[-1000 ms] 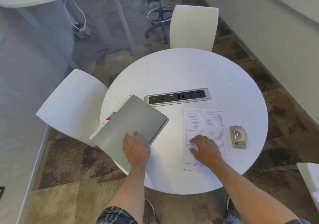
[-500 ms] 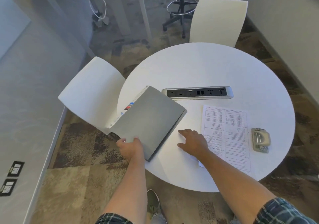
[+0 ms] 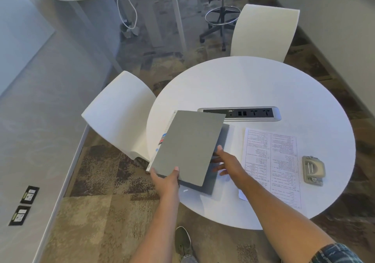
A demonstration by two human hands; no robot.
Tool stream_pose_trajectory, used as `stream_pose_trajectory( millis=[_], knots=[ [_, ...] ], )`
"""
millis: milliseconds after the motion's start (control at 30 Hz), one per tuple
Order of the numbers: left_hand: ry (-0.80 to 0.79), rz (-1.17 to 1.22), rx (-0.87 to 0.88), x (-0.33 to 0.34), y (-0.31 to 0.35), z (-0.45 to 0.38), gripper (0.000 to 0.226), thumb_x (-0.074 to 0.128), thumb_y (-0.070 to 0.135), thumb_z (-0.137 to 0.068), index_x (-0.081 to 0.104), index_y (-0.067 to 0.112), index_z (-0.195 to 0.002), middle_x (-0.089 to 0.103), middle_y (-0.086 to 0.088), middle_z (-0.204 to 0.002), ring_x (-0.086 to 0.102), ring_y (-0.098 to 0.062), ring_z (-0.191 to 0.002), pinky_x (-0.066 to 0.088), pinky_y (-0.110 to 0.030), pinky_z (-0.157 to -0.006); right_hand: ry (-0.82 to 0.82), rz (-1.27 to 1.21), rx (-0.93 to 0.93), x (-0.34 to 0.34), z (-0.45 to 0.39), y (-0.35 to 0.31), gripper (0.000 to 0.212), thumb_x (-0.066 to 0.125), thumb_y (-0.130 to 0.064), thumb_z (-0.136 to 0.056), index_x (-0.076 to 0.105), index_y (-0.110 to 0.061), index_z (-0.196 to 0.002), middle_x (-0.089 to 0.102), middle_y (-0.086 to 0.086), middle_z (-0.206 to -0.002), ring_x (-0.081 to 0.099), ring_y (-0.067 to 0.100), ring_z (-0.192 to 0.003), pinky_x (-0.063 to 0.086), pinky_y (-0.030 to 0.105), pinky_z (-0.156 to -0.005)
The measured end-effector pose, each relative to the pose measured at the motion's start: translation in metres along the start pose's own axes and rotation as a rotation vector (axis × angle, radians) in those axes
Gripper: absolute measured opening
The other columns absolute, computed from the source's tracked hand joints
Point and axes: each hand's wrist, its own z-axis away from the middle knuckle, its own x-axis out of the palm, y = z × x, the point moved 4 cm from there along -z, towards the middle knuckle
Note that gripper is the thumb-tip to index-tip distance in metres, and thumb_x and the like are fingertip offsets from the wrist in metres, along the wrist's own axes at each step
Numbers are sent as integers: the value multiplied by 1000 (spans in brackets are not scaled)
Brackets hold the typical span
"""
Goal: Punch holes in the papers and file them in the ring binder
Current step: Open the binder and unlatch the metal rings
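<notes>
Flat grey binder cover [image 3: 188, 145] has lifted, left hand [image 3: 165, 178] gripping.

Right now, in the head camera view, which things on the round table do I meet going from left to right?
Binder with its cover lifted by the left hand → right hand reaching under the cover → printed paper → hole punch. The power strip sits further back, spanning several of these.

A round white table [image 3: 263, 84] stood on mottled brown carpet [image 3: 105, 181], a silver power strip [image 3: 241, 113] set into its middle. 2 white chairs [image 3: 119, 116] flanked its far and left edges. A black stool [image 3: 221, 9] stood beyond, grey walls [image 3: 30, 120] alongside.
</notes>
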Motion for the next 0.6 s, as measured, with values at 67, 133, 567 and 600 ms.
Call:
stream_pose_trajectory(
  millis=[67,133,567,600],
  knots=[
    [-45,-13,-11,-1,-6,11,77,82,11,-85,42,25,-149,61,-15,-129,66,-28,-93,60,-39,-68,12,-32,-33,-2,4,-7,49,43,-56,-104,72,-17,-109,78,3,-103,78,23,-81,49,31,-68],
    [-81,-56,5,-3,-13,22,70,79,10,-88,45,22,-148,66,-13,-114,63,-23,-78,54,-33,-59,42,-34,-77,-7,6,-9,37,53,-40,-105,72,-11,-91,78,8,-87,74,20,-69,42,30,-62],
    [-73,-1339,862,-25,-5,41,86,76,46,-70,44,24,-146,41,-16,-138,48,-35,-124,50,-48,-99,91,-247,-109,-26,17,-12,22,62,-6,-94,64,-1,-72,63,19,-65,56,26,-51,47,28,-47],
    [-107,-1355,876,-24,-3,38,85,72,42,-72,41,24,-148,41,-15,-143,49,-35,-127,50,-49,-100,91,-273,-126,-27,17,-11,22,64,-7,-91,64,0,-71,62,19,-65,54,28,-53,46,28,-45]
  ],
)
